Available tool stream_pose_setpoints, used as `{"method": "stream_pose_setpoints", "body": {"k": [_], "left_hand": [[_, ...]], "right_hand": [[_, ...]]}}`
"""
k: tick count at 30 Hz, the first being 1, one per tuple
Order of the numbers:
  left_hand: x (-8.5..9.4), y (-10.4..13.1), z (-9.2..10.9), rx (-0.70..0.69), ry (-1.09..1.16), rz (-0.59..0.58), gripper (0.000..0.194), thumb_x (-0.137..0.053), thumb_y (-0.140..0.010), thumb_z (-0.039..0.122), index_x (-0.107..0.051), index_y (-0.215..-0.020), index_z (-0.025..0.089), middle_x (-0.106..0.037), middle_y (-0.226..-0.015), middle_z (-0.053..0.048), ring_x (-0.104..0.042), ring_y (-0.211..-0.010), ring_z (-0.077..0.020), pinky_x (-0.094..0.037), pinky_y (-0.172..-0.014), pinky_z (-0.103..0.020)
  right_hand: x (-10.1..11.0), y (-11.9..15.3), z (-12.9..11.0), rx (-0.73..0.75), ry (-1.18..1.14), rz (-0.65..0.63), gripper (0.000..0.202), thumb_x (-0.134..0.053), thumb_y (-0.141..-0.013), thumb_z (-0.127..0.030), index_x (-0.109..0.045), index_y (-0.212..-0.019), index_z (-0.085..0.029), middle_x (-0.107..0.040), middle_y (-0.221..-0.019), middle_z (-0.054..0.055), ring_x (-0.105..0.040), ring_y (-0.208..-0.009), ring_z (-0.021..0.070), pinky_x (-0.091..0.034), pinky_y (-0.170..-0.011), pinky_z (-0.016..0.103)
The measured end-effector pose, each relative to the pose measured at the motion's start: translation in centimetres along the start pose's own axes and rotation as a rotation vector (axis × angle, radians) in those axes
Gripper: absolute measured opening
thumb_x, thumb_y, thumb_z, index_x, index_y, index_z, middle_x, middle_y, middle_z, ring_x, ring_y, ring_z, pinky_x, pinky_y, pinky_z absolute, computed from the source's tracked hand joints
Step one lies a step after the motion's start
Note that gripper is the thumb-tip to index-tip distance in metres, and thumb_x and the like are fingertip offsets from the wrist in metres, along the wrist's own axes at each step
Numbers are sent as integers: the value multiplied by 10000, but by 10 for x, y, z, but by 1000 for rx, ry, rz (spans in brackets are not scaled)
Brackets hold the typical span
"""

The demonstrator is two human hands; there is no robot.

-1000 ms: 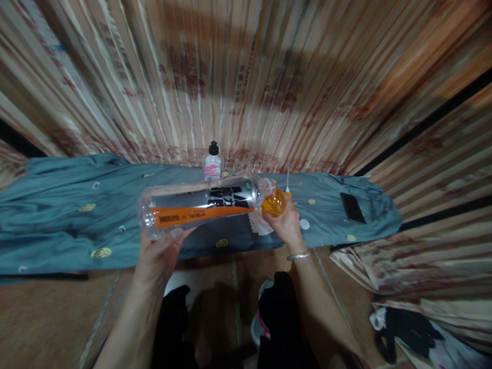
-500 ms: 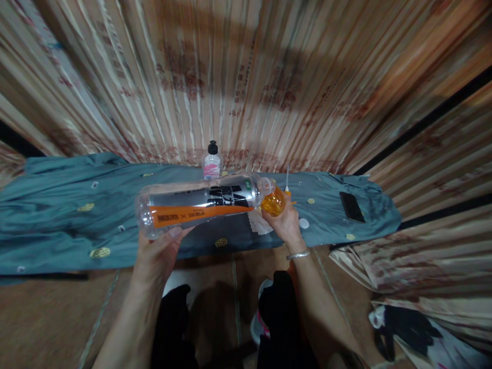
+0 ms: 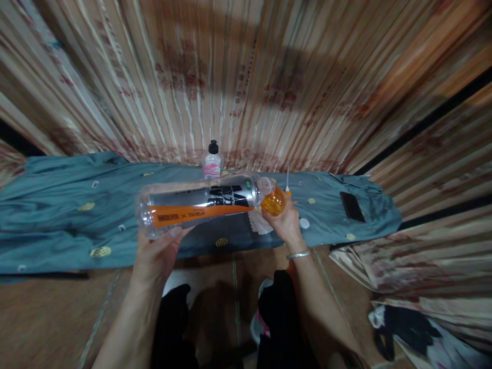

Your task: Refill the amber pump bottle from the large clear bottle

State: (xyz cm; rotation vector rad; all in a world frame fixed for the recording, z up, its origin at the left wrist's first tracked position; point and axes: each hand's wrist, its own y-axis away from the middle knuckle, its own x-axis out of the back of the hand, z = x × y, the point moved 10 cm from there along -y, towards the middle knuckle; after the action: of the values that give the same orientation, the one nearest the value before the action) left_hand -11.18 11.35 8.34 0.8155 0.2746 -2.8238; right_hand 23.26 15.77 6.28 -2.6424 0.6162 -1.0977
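My left hand (image 3: 159, 251) is closed around the base end of a large clear plastic bottle (image 3: 200, 197) with a silver and orange label. The bottle lies almost level in the air, its open neck pointing right. At that neck, my right hand (image 3: 286, 220) grips a small container of orange liquid (image 3: 273, 201). The neck meets or overlaps its upper edge; whether they touch I cannot tell. Just beyond my right hand a thin white nozzle with an orange base (image 3: 287, 179) stands up. Below the bottle neck, a white lacy cloth or tissue (image 3: 259, 224) is partly hidden by my hand.
A long narrow surface under a teal cloth (image 3: 115, 205) runs across the view. On it are a clear bottle with a black cap (image 3: 212, 161), a white round cap (image 3: 304, 223) and a black phone (image 3: 352, 207). Striped curtains (image 3: 230, 77) hang behind; a black pole (image 3: 423, 123) slants at right.
Hardly anything differs. Both hands keep the large bottle and the small container in nearly the same place.
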Motion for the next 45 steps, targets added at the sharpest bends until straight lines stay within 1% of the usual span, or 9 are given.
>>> {"method": "stream_pose_setpoints", "body": {"k": [6, 11, 17, 21, 27, 32, 36, 39, 45], "left_hand": [[0, -1, 1, -12, 23, -16, 697, -968, -655, 245, -715, -1297, 350, -809, -1203, -35, -746, -1189, -352, -607, -1061, -581], [-1, 0, 1, -9, 19, 3, 601, -977, -623, 271, -770, -1185, 321, -830, -1125, -26, -770, -1121, -329, -641, -1013, -544], [-3, 2, 0, 12, 0, -8, 519, -954, -666, 281, -773, -1151, 316, -828, -1116, -4, -730, -1224, -364, -614, -1055, -579], [2, 1, 0, 9, 14, 36, 555, -992, -591, 291, -783, -1106, 297, -832, -1062, -31, -772, -1115, -354, -652, -998, -548], [1, 1, -1, 11, -3, 1, 513, -968, -646, 287, -784, -1125, 299, -824, -1125, -30, -743, -1176, -369, -644, -1011, -569], [1, 1, 1, 4, 15, 23, 521, -973, -620, 285, -791, -1107, 330, -828, -1121, -16, -774, -1093, -325, -668, -966, -523], [1, 1, 0, 12, -6, 26, 594, -976, -623, 291, -767, -1178, 315, -819, -1158, -54, -747, -1171, -363, -634, -1012, -571], [3, 1, -1, 20, 3, 30, 594, -972, -624, 281, -759, -1176, 322, -814, -1145, -45, -708, -1251, -392, -590, -1071, -622], [3, 1, 0, 0, 13, 23, 495, -969, -631, 265, -779, -1087, 307, -819, -1080, -32, -732, -1211, -364, -604, -1065, -592]], "right_hand": [[0, 0, 0, 5, -2, 2, 698, -782, -701, -384, -593, -1351, -213, -806, -1180, 117, -793, -1072, 357, -651, -929, 495], [0, 0, -1, 12, 5, -4, 700, -783, -702, -392, -594, -1350, -210, -808, -1156, 114, -794, -1052, 354, -653, -911, 486], [0, 0, -1, 2, -6, 2, 690, -783, -701, -404, -603, -1339, -210, -809, -1170, 120, -794, -1063, 358, -648, -924, 488], [0, 1, -1, 3, 2, 12, 705, -788, -705, -405, -599, -1353, -201, -810, -1170, 131, -792, -1072, 369, -644, -934, 505], [0, 0, -1, 11, -12, 6, 699, -790, -698, -405, -604, -1340, -203, -807, -1169, 124, -790, -1069, 365, -649, -924, 499], [0, 0, -1, 2, 6, 3, 705, -780, -697, -407, -600, -1344, -194, -803, -1163, 129, -791, -1057, 369, -648, -922, 511], [0, 0, -1, 5, 8, 14, 695, -786, -695, -413, -604, -1333, -207, -805, -1162, 120, -790, -1062, 363, -649, -922, 497], [0, 1, -1, 16, 4, 19, 692, -788, -695, -411, -606, -1332, -212, -808, -1156, 115, -791, -1060, 360, -647, -929, 497], [0, 0, -1, 21, 5, 12, 705, -778, -698, -415, -598, -1348, -207, -806, -1169, 123, -791, -1063, 368, -647, -920, 502]]}}
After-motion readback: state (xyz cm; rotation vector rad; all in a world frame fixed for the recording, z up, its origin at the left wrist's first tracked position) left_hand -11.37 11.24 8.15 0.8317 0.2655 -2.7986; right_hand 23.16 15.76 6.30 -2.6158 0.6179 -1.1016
